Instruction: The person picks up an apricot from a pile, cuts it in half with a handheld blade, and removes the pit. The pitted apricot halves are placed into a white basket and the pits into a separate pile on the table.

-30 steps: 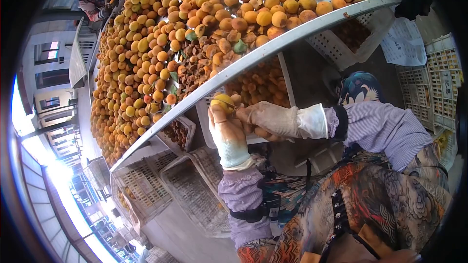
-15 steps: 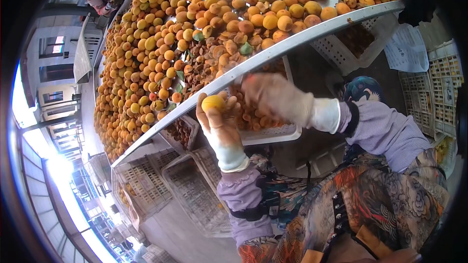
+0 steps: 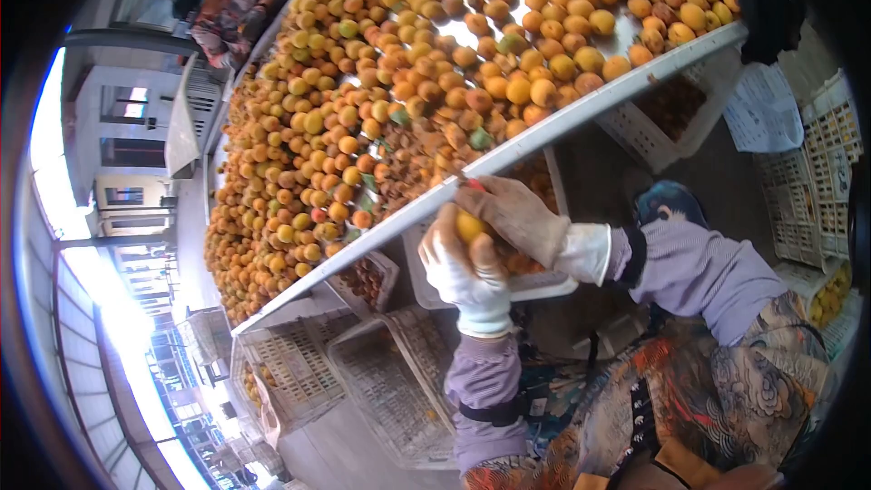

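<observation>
My left hand [image 3: 464, 265], in a white glove with bare fingertips, is closed around a yellow apricot [image 3: 470, 227] just below the table edge. My right hand [image 3: 519, 220], in a stained glove, is closed and presses against the same apricot. A small red-ended object [image 3: 475, 184] pokes out from the right fist; its kind is hidden by the fingers. Behind the hands runs the metal rim [image 3: 544, 141] of a table heaped with apricots [image 3: 318, 127]. Split, brownish apricot pieces [image 3: 417, 156] and a few green leaves lie near that rim. Beneath the hands is a white crate [image 3: 544, 286] with apricot pieces.
Plastic crates [image 3: 390, 390] stand on the floor at lower left. Another white crate [image 3: 667, 150] sits under the table, and stacked crates [image 3: 807, 191] stand at right beside a white printed bag [image 3: 762, 109]. A co-worker [image 3: 234, 18] bends at the table's far left end.
My right hand, blurred and apart before, has come to the apricot in my left hand. The left fingers have curled further around the fruit. The camera view has shifted slightly.
</observation>
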`<state>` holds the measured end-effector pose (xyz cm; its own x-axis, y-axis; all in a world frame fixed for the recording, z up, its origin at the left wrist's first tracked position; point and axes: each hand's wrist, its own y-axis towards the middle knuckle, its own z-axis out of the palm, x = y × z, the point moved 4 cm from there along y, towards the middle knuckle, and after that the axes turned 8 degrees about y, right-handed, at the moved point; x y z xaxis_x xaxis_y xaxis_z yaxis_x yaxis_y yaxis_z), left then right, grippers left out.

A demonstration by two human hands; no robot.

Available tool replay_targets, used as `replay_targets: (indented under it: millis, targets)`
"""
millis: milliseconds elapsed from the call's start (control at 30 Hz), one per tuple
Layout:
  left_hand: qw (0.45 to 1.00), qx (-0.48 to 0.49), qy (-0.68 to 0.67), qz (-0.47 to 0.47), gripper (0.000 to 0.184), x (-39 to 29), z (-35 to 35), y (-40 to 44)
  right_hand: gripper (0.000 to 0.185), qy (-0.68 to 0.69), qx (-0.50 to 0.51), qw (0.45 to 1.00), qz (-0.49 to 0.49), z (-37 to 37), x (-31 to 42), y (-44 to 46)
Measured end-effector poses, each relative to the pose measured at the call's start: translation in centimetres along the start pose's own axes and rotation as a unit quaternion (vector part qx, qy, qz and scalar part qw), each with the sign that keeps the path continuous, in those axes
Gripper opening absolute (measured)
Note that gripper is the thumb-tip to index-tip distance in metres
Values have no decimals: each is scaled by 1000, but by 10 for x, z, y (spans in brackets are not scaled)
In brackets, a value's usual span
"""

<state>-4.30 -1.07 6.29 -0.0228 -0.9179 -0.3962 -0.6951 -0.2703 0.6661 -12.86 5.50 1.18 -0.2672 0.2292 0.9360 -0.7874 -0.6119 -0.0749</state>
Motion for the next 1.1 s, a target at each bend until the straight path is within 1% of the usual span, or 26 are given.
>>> replay_targets:
  millis: [33, 67, 100, 167, 200, 233, 300, 333, 367, 433, 467, 533, 567, 600, 633, 667, 700, 767, 800, 833, 900, 933, 967, 1033, 1100]
  targets:
    - [998, -12, 55, 22, 49, -4, -2, 3, 38, 1, 7, 1000, -16, 2, 1, -1]
    - [997, -27, 61, 25, 50, -7, -3, 6, 38, 30, -10, 999, -12, 3, -2, 0]
    - [999, -6, 47, 19, 50, -5, -2, 7, 39, 60, -26, 998, -6, 3, -3, 1]
    - [1000, -3, 22, 7, 48, 1, 4, 3, 38, -11, -60, 998, -21, 0, 7, -1]
    - [1000, 9, 24, 19, 48, 0, 4, 5, 36, 29, -46, 991, -125, 2, -13, 6]
    - [1000, -8, 6, 21, 48, 1, 6, 6, 36, 32, -41, 989, -137, 3, -7, 4]
    - [1000, 9, 5, 8, 51, -1, 3, 7, 33, -34, -32, 989, -139, 2, 9, -2]
    - [1000, 22, -11, -3, 52, 1, 4, 6, 32, 41, -48, 997, -36, 3, 16, -4]
    - [1000, 25, -7, -5, 53, 0, 5, 5, 32, 40, -47, 997, -43, 5, 16, -5]
    - [1000, 9, 14, 12, 52, -1, 8, 5, 29, 193, -69, 979, 4, 9, 12, -6]
    - [1000, 6, 17, 15, 52, -2, 10, 5, 28, 173, -71, 982, -22, 8, 16, -9]
    - [999, 4, -9, -47, 49, 0, 13, 5, 25, 166, -79, 982, -33, 9, 6, -3]
    - [999, 5, -11, -44, 49, -2, 16, 5, 22, 154, -92, 983, -41, 7, 2, -1]
    - [995, 0, -34, -99, 47, -2, 19, 4, 22, 153, -95, 983, -42, 8, 1, -1]
    - [986, -4, -57, -155, 46, 0, 20, 2, 19, 185, -106, 976, -45, 10, 0, 0]
    - [981, -7, -73, -178, 43, -2, 20, 1, 16, 218, -115, 968, -47, 12, -2, 0]
    - [981, -6, -72, -181, 43, -2, 22, 1, 16, 218, -115, 968, -44, 14, -2, 1]
    - [963, -23, -131, -235, 41, 4, 27, -5, 12, 246, -106, 963, -37, 15, -1, 3]
    - [938, -28, -201, -280, 35, 10, 33, -11, 11, 233, -104, 965, -58, 16, 2, 3]
    - [937, -22, -202, -283, 35, 15, 38, -14, 11, 233, -109, 965, -55, 16, 3, 3]
    - [899, -48, -297, -317, 31, 25, 42, -24, 11, 89, -100, 988, -80, 15, 7, 1]
    - [919, -28, -254, -301, 32, 19, 36, -19, 17, -31, -139, 985, -94, 13, 6, 4]
    - [916, -28, -262, -302, 33, 23, 37, -23, 24, -17, -131, 988, -81, 13, 0, 3]
    - [883, -29, -318, -344, 33, 33, 44, -34, 26, -158, -165, 969, -94, 13, 1, 3]
    - [871, -4, -326, -368, 34, 35, 43, -37, 26, -147, -146, 974, -91, 13, 0, 1]
